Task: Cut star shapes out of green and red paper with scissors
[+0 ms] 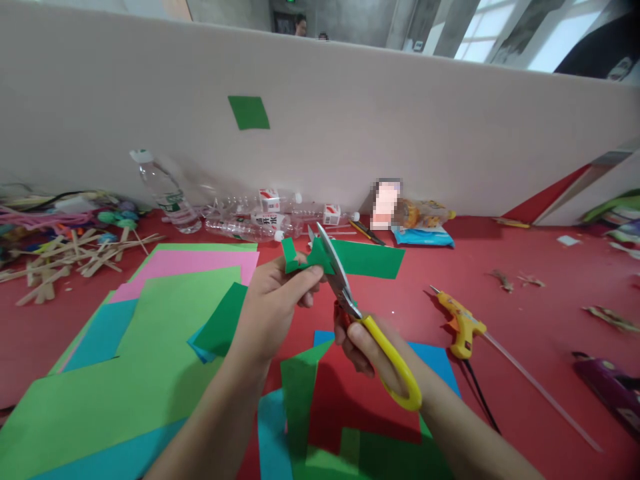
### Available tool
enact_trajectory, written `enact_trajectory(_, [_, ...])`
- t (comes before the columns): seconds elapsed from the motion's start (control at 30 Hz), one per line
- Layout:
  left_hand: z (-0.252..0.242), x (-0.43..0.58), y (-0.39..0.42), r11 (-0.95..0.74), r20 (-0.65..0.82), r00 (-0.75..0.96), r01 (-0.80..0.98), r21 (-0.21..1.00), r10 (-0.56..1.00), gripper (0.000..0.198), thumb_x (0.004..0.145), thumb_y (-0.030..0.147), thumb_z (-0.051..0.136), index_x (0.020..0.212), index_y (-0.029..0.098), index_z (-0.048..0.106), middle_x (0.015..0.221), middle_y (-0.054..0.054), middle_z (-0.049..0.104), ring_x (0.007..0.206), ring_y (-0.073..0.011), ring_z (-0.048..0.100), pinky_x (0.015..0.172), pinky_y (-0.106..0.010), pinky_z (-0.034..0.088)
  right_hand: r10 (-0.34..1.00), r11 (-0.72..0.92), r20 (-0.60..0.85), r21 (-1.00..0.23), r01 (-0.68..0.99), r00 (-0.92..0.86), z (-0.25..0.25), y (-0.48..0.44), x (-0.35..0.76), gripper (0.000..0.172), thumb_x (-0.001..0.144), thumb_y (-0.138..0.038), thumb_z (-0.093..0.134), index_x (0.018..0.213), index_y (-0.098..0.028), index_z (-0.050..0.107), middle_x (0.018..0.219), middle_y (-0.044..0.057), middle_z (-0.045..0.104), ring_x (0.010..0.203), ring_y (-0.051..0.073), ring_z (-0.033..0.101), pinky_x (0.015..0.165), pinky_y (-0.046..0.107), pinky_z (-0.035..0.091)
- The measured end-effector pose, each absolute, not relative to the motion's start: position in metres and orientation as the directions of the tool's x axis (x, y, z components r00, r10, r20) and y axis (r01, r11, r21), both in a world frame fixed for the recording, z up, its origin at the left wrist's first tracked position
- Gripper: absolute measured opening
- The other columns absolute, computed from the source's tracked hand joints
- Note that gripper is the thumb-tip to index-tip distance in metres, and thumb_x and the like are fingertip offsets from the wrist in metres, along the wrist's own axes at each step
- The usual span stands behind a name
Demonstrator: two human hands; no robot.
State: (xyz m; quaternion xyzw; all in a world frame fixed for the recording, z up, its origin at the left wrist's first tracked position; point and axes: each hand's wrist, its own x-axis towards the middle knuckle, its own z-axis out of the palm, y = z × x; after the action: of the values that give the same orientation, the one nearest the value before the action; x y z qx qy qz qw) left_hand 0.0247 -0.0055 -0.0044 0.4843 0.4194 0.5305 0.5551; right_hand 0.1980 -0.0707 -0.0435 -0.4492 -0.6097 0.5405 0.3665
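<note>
My left hand (285, 287) pinches the left end of a green paper strip (370, 259), whose cut end bends up in a small flap beyond my fingers. In my right hand (370, 347) is a pair of scissors (395, 360) with yellow and red handles. Its metal blades point up and to the left, lying across the strip just right of my left fingers. Whether the blades are fully closed is hard to make out. Below the hands lie red paper (360, 393) and green paper (300, 380).
Coloured sheets (175, 333) spread at the left, near wooden sticks (45, 273). Plastic bottles (250, 230) lie along the white partition (320, 133); one bottle (170, 193) stands tilted. A yellow glue gun (463, 323) with a clear stick rests at the right, beside a purple tool (607, 387).
</note>
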Motion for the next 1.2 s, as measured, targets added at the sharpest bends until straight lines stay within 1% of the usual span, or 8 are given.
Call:
enact_trajectory(0.37, [-0.003, 0.025, -0.006, -0.014, 0.037, 0.098, -0.224, 0.974, 0.994, 0.018, 0.073, 0.023, 0.078, 0.063, 0.021, 0.064, 0.053, 0.006, 0.063, 0.047, -0.0065, 0.053, 0.05, -0.019, 0.043, 0.951, 0.005, -0.042, -0.988, 0.153, -0.306, -0.044, -0.073, 0.198, 0.062, 0.093, -0.086, 0.044, 0.079, -0.026, 0.038, 0.06, -0.007, 0.037, 0.052, 0.012, 0.03, 0.048, 0.027, 0.025])
enact_trajectory(0.57, [-0.002, 0.024, -0.007, -0.003, 0.025, 0.089, -0.241, 0.971, 0.996, 0.014, 0.072, 0.022, 0.079, 0.065, 0.021, 0.067, 0.054, 0.006, 0.064, 0.047, -0.0068, 0.054, 0.049, -0.019, 0.042, 0.952, -0.019, -0.061, -0.99, 0.14, -0.301, -0.043, -0.072, 0.198, 0.064, 0.092, -0.087, 0.045, 0.079, -0.026, 0.038, 0.057, -0.008, 0.036, 0.05, 0.011, 0.029, 0.047, 0.027, 0.023])
enact_trajectory(0.87, [0.001, 0.022, -0.001, -0.037, 0.056, 0.077, -0.239, 0.97, 0.995, 0.011, 0.069, 0.02, 0.079, 0.064, 0.02, 0.069, 0.054, 0.004, 0.067, 0.046, -0.0082, 0.054, 0.047, -0.021, 0.044, 0.954, 0.002, -0.051, -0.984, 0.18, -0.294, -0.043, -0.073, 0.202, 0.065, 0.092, -0.088, 0.045, 0.077, -0.024, 0.045, 0.056, -0.008, 0.037, 0.049, 0.011, 0.031, 0.046, 0.027, 0.023])
enact_trajectory(0.97, [0.001, 0.021, 0.003, -0.092, 0.105, 0.05, -0.218, 0.972, 0.993, 0.014, 0.071, 0.019, 0.077, 0.061, 0.019, 0.068, 0.051, 0.004, 0.064, 0.048, -0.0081, 0.056, 0.051, -0.02, 0.046, 0.947, -0.025, -0.088, -0.979, 0.204, -0.308, -0.046, -0.072, 0.207, 0.066, 0.092, -0.088, 0.043, 0.077, -0.024, 0.045, 0.054, -0.008, 0.038, 0.046, 0.01, 0.031, 0.044, 0.026, 0.024])
enact_trajectory(1.03, [0.0, 0.02, 0.004, -0.112, 0.123, 0.033, -0.237, 0.965, 0.992, 0.014, 0.074, 0.018, 0.075, 0.064, 0.02, 0.065, 0.05, 0.005, 0.063, 0.05, -0.0085, 0.058, 0.054, -0.02, 0.047, 0.949, -0.04, -0.106, -0.975, 0.22, -0.298, -0.047, -0.072, 0.208, 0.066, 0.091, -0.088, 0.043, 0.075, -0.024, 0.044, 0.054, -0.008, 0.037, 0.046, 0.011, 0.031, 0.044, 0.026, 0.023])
enact_trajectory(1.1, [0.0, 0.02, 0.003, -0.087, 0.104, 0.049, -0.265, 0.96, 0.993, 0.013, 0.078, 0.021, 0.074, 0.071, 0.021, 0.062, 0.052, 0.005, 0.064, 0.051, -0.0106, 0.061, 0.054, -0.022, 0.048, 0.954, -0.032, -0.097, -0.974, 0.223, -0.285, -0.046, -0.071, 0.206, 0.067, 0.09, -0.089, 0.044, 0.072, -0.025, 0.043, 0.055, -0.007, 0.037, 0.047, 0.011, 0.032, 0.044, 0.026, 0.023])
enact_trajectory(1.2, [-0.001, 0.02, 0.001, 0.007, 0.033, 0.154, -0.256, 0.967, 0.987, 0.016, 0.083, 0.028, 0.073, 0.077, 0.021, 0.061, 0.059, 0.003, 0.069, 0.049, -0.0136, 0.064, 0.05, -0.025, 0.049, 0.958, 0.004, -0.058, -0.976, 0.217, -0.28, -0.044, -0.07, 0.2, 0.064, 0.092, -0.087, 0.044, 0.074, -0.025, 0.043, 0.056, -0.007, 0.038, 0.049, 0.012, 0.034, 0.047, 0.027, 0.026])
